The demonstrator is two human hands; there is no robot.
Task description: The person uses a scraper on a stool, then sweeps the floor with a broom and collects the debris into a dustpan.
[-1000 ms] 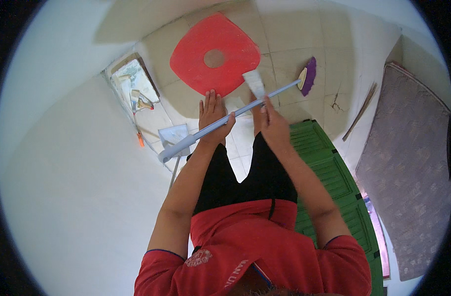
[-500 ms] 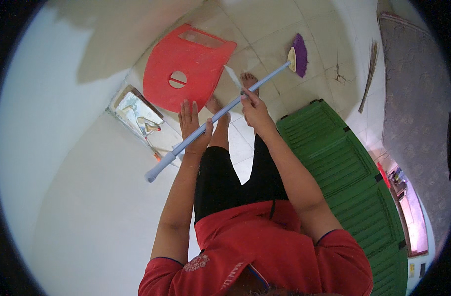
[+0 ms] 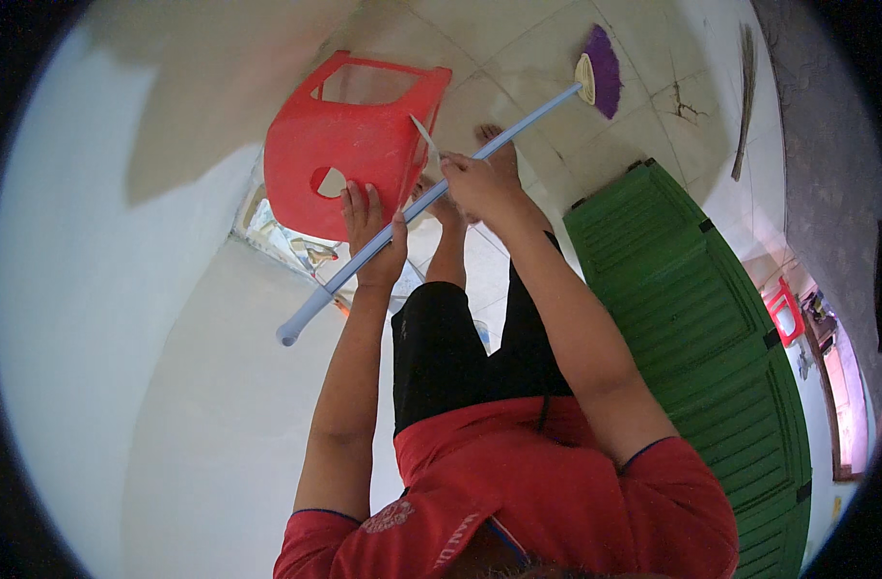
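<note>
Aslant — broom (image 3: 529, 124), bristles (image 3: 607, 73) forward-right | left hand (image 3: 366, 230) hooks broom | right hand (image 3: 483, 192) grips scraper (image 3: 423, 133)

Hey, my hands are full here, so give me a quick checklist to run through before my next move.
1. Broom supported: ok, the pole runs across the left hand, beneath the thumb.
2. Scraper in grip: ok, in the right hand, blade showing beyond the fingers.
3. Red stool level: not ok, it looks tilted.
4. Left hand secure on the stool: cannot tell, fingers lie on the seat by the round hole, but the underside is hidden.
5. Purple bristles apart from the bare right foot: ok.
6. Tools by the wall untouched by the stool: cannot tell, it partly hides them.
</note>
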